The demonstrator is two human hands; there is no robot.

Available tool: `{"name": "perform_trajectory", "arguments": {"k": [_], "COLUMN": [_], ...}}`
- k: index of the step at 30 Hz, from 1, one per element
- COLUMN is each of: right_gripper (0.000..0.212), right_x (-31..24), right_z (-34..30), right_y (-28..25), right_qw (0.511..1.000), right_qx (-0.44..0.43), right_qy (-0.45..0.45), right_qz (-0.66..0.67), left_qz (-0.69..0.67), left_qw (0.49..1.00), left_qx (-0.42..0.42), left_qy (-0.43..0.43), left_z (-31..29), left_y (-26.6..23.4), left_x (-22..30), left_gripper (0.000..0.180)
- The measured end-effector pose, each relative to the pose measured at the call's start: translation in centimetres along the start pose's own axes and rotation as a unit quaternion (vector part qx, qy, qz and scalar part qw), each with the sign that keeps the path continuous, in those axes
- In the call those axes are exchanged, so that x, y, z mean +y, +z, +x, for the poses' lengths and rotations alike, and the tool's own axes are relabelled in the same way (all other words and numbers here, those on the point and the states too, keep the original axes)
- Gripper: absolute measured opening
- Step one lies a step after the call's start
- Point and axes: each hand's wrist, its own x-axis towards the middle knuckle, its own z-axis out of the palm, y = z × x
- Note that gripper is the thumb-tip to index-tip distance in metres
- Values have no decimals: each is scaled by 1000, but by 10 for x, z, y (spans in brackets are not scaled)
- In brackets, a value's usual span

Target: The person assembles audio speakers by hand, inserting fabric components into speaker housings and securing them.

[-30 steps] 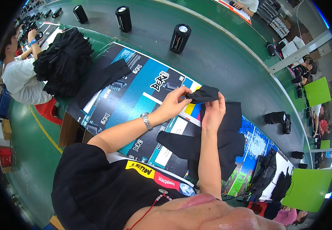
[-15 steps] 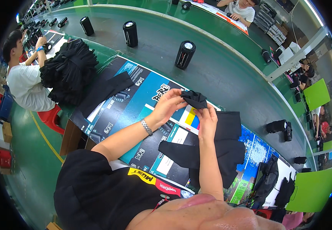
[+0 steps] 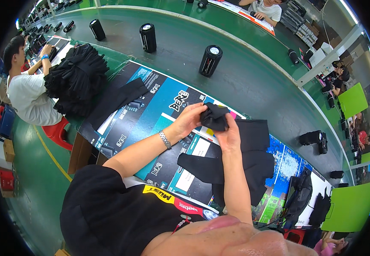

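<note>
Between my two hands is a bunched black cloth piece [image 3: 214,117], rounded and gathered with folds at its top. My left hand [image 3: 189,119] pinches its left side with thumb and fingers. My right hand [image 3: 229,135] grips its right and lower side, the fingers partly hidden by the cloth. Both hands hold it just above a printed board [image 3: 161,115] on the table. Under my right forearm lie flat black cloth pieces [image 3: 253,136], overlapping one another. Another flat black cloth strip [image 3: 123,99] lies to the left.
A large heap of black cloth pieces [image 3: 76,79] sits at the left, beside a seated person [image 3: 31,96]. Along the dark conveyor [image 3: 176,47] beyond the table stand black cylindrical speakers [image 3: 211,60]. A dark bag-like item [image 3: 296,196] lies at the lower right, by a green panel [image 3: 350,208].
The cloth between my hands has been turned and now looks rounder and lower. My right hand has shifted slightly down. The speakers on the conveyor have moved a little to the right.
</note>
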Motion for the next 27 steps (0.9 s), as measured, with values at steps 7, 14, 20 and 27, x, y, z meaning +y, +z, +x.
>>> {"name": "perform_trajectory", "arguments": {"k": [7, 14, 20, 27], "right_gripper": [21, 30, 33, 33], "right_x": [-13, -23, -24, -25], "right_z": [-17, -20, -29, -29], "right_y": [12, -2, 0, 6], "right_qw": [996, 985, 955, 970], "right_qx": [-77, -171, -281, -214], "right_qy": [9, 23, 30, -3], "right_qz": [-44, -9, -86, -111], "left_qz": [7, 22, 142, 59], "left_qw": [999, 985, 978, 990], "left_qx": [33, -122, -100, -108], "left_qy": [-28, -118, -112, -74], "left_z": [-1, -11, -10, -17], "left_y": [-8, 3, 24, -12], "left_x": [10, 27, 28, 27], "left_gripper": [20, 24, 17, 19]}}
